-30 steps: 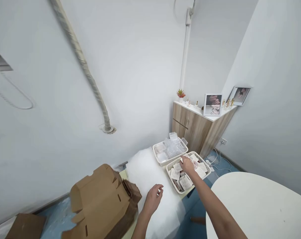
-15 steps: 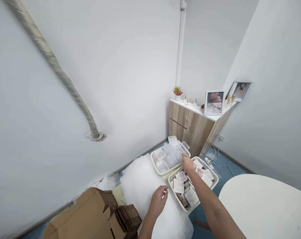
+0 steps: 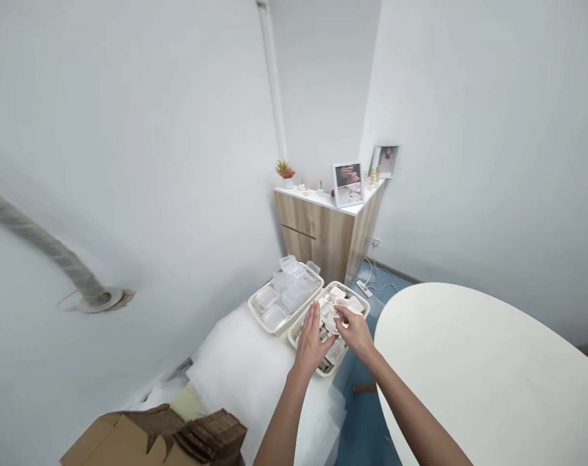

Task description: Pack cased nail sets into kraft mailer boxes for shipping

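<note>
- Clock centred on the hands, 12 o'clock = top of the head view.
- Right hand (image 3: 355,331): narrow pinch, fingers closed on a clear plastic piece (image 3: 331,314); exact form of the piece too small to tell.
- Left hand (image 3: 313,343): open, fingers pointing up at 12 o'clock, just beside the piece; contact cannot be told.
- Both hands sit over a white plastic basket (image 3: 341,360) holding printed cards (image 3: 336,351), packed loosely, some on edge.
- At 10 o'clock, touching that basket: a second white basket (image 3: 296,310), heaped with clear plastic clamshell boxes (image 3: 294,291).
- Both baskets rest on white foam sheeting (image 3: 250,369).
- At 7 o'clock: flattened cardboard boxes (image 3: 211,437), stacked at the sheeting's edge.
- At 3 o'clock: a round white table (image 3: 469,369).
- At 12 o'clock, well apart: a wood-veneer cabinet (image 3: 313,233) carrying a framed photo (image 3: 347,184) and a potted succulent (image 3: 285,169).
</note>
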`<move>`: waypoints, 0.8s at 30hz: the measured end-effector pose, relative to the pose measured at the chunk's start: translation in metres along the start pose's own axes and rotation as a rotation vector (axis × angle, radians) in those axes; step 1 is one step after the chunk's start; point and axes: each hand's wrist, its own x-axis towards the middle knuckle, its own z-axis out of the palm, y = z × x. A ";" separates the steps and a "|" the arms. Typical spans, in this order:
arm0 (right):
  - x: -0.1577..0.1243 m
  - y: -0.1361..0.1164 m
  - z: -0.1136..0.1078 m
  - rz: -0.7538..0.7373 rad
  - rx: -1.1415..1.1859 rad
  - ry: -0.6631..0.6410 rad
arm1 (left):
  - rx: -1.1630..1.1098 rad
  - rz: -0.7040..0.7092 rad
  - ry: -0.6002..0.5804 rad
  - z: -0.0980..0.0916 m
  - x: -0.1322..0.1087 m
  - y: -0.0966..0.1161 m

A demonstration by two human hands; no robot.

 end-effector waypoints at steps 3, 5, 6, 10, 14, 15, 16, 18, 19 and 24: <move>-0.036 0.014 -0.039 0.047 0.106 0.022 | -0.099 0.069 -0.088 0.023 0.002 0.039; -0.059 0.025 -0.068 0.076 0.183 0.043 | -0.215 0.071 -0.123 0.043 -0.002 0.066; -0.070 0.030 -0.082 0.079 0.235 0.053 | -0.297 0.053 -0.136 0.054 -0.004 0.080; -0.115 0.061 -0.133 0.062 0.496 0.074 | -0.797 -0.156 -0.284 0.098 -0.015 0.133; -0.161 0.098 -0.167 0.099 0.617 0.092 | -1.176 -0.384 -0.469 0.135 -0.029 0.177; -0.172 0.106 -0.173 0.109 0.621 0.091 | -1.229 -0.416 -0.498 0.143 -0.033 0.186; -0.182 0.112 -0.179 0.119 0.622 0.089 | -1.270 -0.440 -0.525 0.150 -0.037 0.195; -0.199 0.122 -0.190 0.135 0.618 0.091 | -1.320 -0.477 -0.565 0.164 -0.044 0.211; -0.206 0.125 -0.194 0.143 0.614 0.097 | -1.331 -0.494 -0.577 0.170 -0.048 0.217; -0.226 0.137 -0.208 0.182 0.632 0.117 | -1.251 -0.574 -0.559 0.194 -0.060 0.240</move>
